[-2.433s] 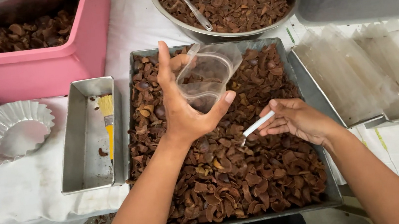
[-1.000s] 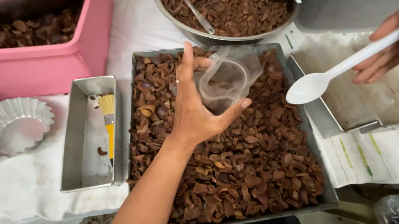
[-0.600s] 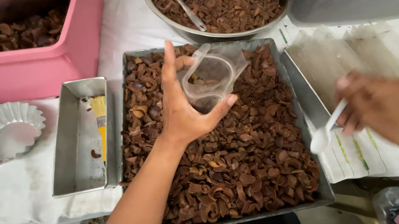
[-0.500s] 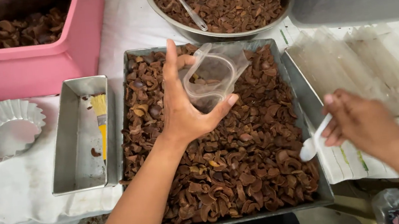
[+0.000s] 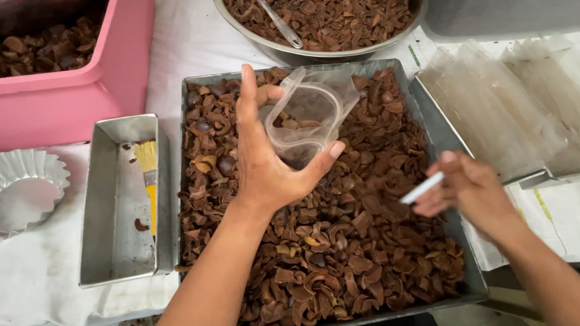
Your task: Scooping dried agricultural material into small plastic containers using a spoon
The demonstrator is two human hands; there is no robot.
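Left hand (image 5: 269, 169) fingers clamping clear plastic bag (image 5: 310, 113) between thumb and fingertips, over tray of brown shells (image 5: 358, 250). Right hand (image 5: 464, 190) fingers closing together around white spoon handle (image 5: 422, 188).

My left hand (image 5: 268, 165) is raised, palm turned right, its forearm running in from the lower left. The fingers (image 5: 248, 91) point up and the thumb juts right, forming a curled grasp. My right hand (image 5: 464, 190) sits lower, blurred, fingers pinched together, forearm entering from the lower right.
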